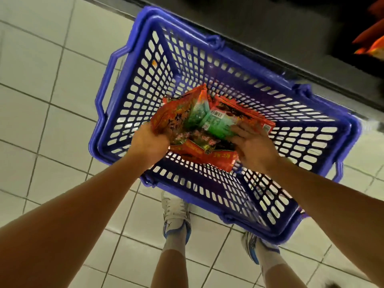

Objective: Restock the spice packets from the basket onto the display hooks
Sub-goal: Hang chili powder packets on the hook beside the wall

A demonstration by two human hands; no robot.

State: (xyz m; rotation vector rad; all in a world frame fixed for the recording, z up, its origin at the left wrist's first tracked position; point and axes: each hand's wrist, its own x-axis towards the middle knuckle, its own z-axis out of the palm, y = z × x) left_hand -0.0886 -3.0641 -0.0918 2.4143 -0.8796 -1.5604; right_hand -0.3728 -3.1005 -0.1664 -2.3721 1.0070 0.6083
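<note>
1. My left hand (150,140) grips the edge of one red spice packet (176,115) inside the blue basket (116,84).
2. My right hand (252,146) lies over the other packets (239,116), fingers curled onto them.
3. The packets are glossy red-orange with green panels, piled on the basket floor.

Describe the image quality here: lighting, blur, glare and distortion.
Head view: strong wide-angle bowing of the blue basket and floor tiles; dim top right, where orange packets on the dark shelf smear; spice packets glossy, print soft.
</note>
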